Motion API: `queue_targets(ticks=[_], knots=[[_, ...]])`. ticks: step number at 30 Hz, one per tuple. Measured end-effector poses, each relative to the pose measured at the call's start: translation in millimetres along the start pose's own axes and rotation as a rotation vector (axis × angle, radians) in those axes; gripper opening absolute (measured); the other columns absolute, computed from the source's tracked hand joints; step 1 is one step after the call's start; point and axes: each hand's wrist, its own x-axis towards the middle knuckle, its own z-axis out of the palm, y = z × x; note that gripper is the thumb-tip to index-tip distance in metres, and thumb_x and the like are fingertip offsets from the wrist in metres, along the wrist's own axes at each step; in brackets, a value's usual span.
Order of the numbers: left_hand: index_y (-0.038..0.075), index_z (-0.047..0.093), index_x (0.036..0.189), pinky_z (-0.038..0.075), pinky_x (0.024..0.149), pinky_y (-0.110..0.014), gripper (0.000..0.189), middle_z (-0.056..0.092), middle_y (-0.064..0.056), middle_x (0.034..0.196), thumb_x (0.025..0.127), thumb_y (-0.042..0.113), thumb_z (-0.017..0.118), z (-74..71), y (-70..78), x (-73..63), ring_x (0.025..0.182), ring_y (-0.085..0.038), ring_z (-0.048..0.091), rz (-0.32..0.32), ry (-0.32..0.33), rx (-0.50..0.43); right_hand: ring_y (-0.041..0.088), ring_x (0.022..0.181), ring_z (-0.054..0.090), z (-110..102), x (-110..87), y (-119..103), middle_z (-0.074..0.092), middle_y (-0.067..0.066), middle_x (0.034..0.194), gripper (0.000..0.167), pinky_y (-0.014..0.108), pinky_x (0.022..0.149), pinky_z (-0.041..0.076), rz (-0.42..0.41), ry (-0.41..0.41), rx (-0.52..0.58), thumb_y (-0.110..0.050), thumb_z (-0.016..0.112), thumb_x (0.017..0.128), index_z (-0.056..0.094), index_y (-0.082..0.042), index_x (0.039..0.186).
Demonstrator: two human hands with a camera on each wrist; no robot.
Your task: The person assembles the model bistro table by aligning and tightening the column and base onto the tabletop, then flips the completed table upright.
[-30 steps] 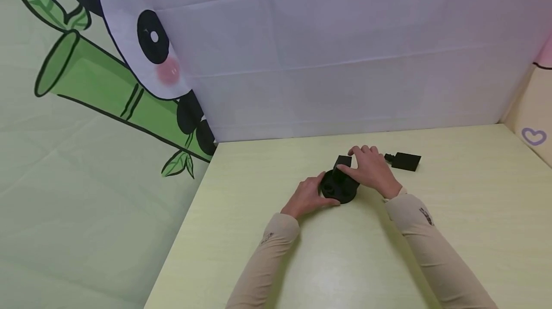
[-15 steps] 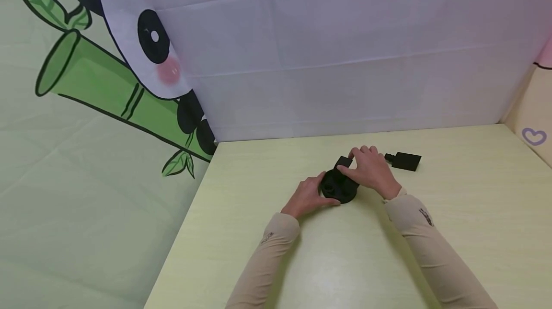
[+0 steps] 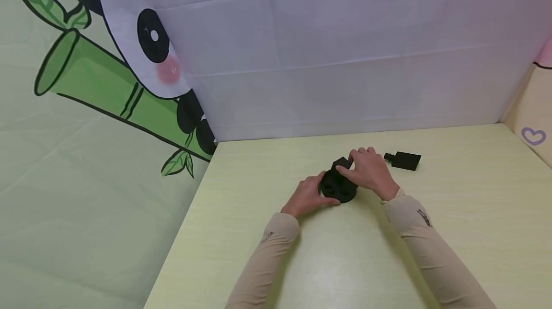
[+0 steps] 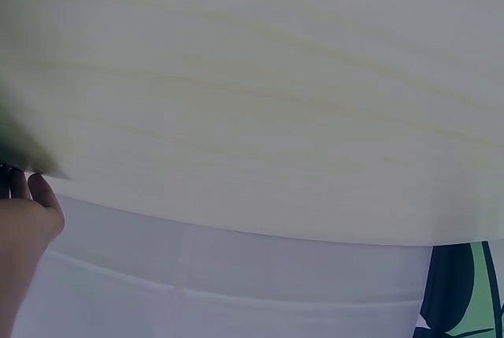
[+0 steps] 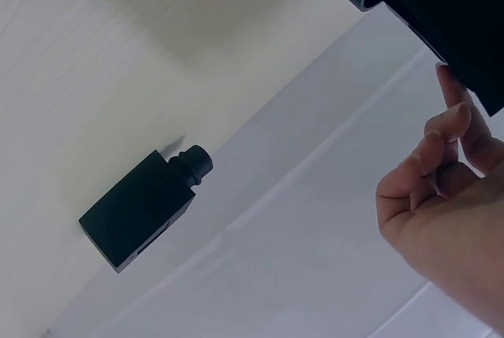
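A black round base point(image 3: 338, 193) with a round socket stands on the table. My left hand point(image 3: 307, 196) grips its left side, fingers behind and thumb along the front rim. Rising from the base is a black rectangular block point(image 3: 340, 164), which my right hand point(image 3: 369, 171) pinches between thumb and fingers. In the right wrist view the block point(image 5: 453, 19) is large at the top right, with fingertips against its side. Only part of the left hand point(image 4: 27, 220) shows at the left edge of the left wrist view, its fingertips at a dark shape.
A second black block point(image 3: 405, 161) with a short knobbed end lies on the table, just right of the right hand. Behind the pale wooden table point(image 3: 258, 165) hangs a whitish cloth point(image 3: 345, 60) with a printed panda and bamboo at left.
The block in the right hand has turned on the base, its top now at a different angle. The right hand has shifted slightly left with it; the left hand and base stay put.
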Motion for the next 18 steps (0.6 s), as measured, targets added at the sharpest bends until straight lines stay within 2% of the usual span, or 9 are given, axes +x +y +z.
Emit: queue_targets(ticks=[4,10,13,18], knots=[[0.010,0.047,0.154,0.047,0.106,-0.041,0.093,0.061,-0.010,0.138,0.082,0.056,0.084,-0.3,0.2,0.1,0.124,-0.023,0.058,-0.002,-0.002,-0.004,0.037,0.085,0.054,-1.5,0.0,-1.6,0.064,0.014,0.088,0.051,0.052,0.074,0.046,-0.002,-0.001,0.002,-0.049,0.069,0.095,0.071,0.001,0.096],[0.011,0.049,0.152,0.047,0.104,-0.040,0.092,0.063,-0.009,0.135,0.082,0.057,0.084,-0.2,-0.3,0.8,0.123,-0.023,0.059,0.003,0.005,0.000,0.043,0.101,0.055,-2.9,0.6,-0.9,0.065,0.023,0.111,0.051,0.059,0.084,0.046,-0.055,-0.042,0.024,-0.039,0.069,0.097,0.067,0.002,0.125],[0.012,0.050,0.150,0.048,0.103,-0.039,0.090,0.065,-0.008,0.131,0.081,0.057,0.085,-0.3,-0.7,1.0,0.120,-0.022,0.061,0.013,0.017,0.014,0.042,0.100,0.055,-2.5,1.1,-0.4,0.064,0.023,0.110,0.048,0.058,0.084,0.047,-0.086,-0.059,0.032,-0.037,0.071,0.097,0.066,0.002,0.125],[0.012,0.051,0.149,0.049,0.100,-0.038,0.086,0.066,-0.007,0.129,0.082,0.055,0.085,0.0,-1.7,0.5,0.117,-0.021,0.062,0.027,0.020,0.007,0.041,0.097,0.056,0.3,1.1,-1.1,0.064,0.021,0.107,0.048,0.057,0.081,0.048,-0.091,-0.046,0.025,-0.041,0.071,0.097,0.067,0.001,0.119]])
